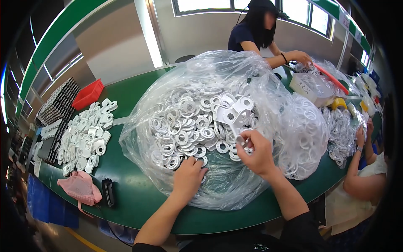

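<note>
A large clear plastic bag lies spread on the green table, holding a heap of white plastic rings. My right hand is closed, thumb against fingers, around the narrow end of a white plastic bracket with a round hole. Behind it, similar holed white pieces rest on the heap. My left hand is at the near edge of the heap, its fingers curled against a white ring. The fingers partly hide that ring.
White brackets lie piled at left beside stacked dark trays and a red bin. A pink mesh pouch and a black case sit near the front edge. A bulging bag of rings stands right. Two people work across and right.
</note>
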Available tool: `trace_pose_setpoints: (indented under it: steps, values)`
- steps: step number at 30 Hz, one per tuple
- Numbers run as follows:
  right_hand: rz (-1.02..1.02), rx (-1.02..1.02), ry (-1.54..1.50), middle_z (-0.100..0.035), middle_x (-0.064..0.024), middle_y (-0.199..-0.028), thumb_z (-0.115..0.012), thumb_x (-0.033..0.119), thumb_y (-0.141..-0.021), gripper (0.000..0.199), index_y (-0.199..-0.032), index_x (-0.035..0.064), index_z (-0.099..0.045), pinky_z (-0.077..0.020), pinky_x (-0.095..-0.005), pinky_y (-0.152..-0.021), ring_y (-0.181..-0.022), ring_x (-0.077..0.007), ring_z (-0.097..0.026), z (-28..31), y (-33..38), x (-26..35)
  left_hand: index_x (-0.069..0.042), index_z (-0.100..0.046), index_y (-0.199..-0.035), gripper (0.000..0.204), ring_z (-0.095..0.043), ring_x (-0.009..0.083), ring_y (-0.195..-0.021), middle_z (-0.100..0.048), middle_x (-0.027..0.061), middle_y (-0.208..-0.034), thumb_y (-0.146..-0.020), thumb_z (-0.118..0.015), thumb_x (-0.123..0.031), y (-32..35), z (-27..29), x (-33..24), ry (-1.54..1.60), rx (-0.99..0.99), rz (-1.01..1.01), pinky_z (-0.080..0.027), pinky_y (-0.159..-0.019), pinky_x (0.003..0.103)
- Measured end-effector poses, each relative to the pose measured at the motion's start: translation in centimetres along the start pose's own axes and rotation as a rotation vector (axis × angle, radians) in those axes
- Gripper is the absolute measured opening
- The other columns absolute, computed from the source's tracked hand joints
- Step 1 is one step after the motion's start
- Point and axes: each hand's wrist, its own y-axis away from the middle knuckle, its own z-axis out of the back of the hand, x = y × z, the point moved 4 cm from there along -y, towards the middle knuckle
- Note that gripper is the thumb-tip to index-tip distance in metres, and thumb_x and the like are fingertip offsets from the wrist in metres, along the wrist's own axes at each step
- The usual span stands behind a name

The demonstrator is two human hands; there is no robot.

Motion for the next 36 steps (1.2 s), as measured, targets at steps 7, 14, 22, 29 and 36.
trace_pose_setpoints:
  steps: [7, 14, 22, 29, 36]
  values:
    - [-0.433, 0.246, -0.635, -0.060, -0.0072, -0.084, -0.058, 0.004, -0.082, 0.032, -0.112, -0.0050, -0.051, -0.0499, -0.0228, -0.060, -0.068, -0.0095, -0.058, -4.0, 2.0, -2.6, -0.002, -0.054, -0.085, 0.016, -0.053, 0.0306, -0.077, -0.052, 0.0112, -0.082, -0.076, -0.064, -0.011, 0.2, -0.3, 0.0, -0.047, -0.093, -0.005, -0.043, -0.066, 0.041]
    - [-0.739, 0.417, -0.908, -0.060, -0.0102, -0.091, -0.051, 0.005, -0.085, 0.021, -0.104, -0.0038, -0.051, -0.0550, -0.0279, -0.066, -0.074, -0.0157, -0.062, -5.5, 3.1, -2.6, 0.000, -0.049, -0.087, 0.015, -0.048, 0.0254, -0.068, -0.047, 0.0111, -0.076, -0.087, -0.054, -0.014, -0.1, 1.4, 1.4, 0.422, -0.345, 0.242, -0.040, -0.062, 0.036]
    - [-0.605, 0.538, -1.143, -0.057, -0.0092, -0.100, -0.052, 0.000, -0.085, 0.022, -0.106, -0.0024, -0.046, -0.0526, -0.0282, -0.076, -0.088, -0.0142, -0.059, -7.7, 5.4, 1.0, 0.001, -0.047, -0.114, 0.028, -0.050, 0.0130, -0.085, -0.050, 0.0092, -0.105, -0.092, -0.053, -0.016, -0.1, -0.3, 1.7, 0.936, -0.311, 0.443, -0.043, -0.071, 0.024]
    - [-0.281, 0.407, -0.262, -0.062, -0.0094, -0.095, -0.063, 0.014, -0.082, 0.021, -0.101, 0.0055, -0.060, -0.0482, -0.0290, -0.072, -0.086, -0.0199, -0.061, -3.7, 2.5, 1.6, -0.007, -0.045, -0.119, 0.031, -0.056, 0.0261, -0.108, -0.054, 0.0148, -0.121, -0.096, -0.044, -0.028, 0.3, -1.1, 1.8, 1.778, -0.078, 0.671, -0.049, -0.090, 0.039]
    - [-0.168, 0.183, 0.540, -0.057, -0.0098, -0.090, -0.068, 0.017, -0.076, 0.022, -0.092, 0.0052, -0.060, -0.0486, -0.0396, -0.069, -0.086, -0.0271, -0.058, 0.7, 0.8, -2.9, -0.007, -0.042, -0.120, 0.029, -0.058, 0.0272, -0.103, -0.056, 0.0156, -0.119, -0.095, -0.046, -0.021, -0.1, -0.4, 0.6, 1.827, 0.007, 0.632, -0.054, -0.077, 0.036]
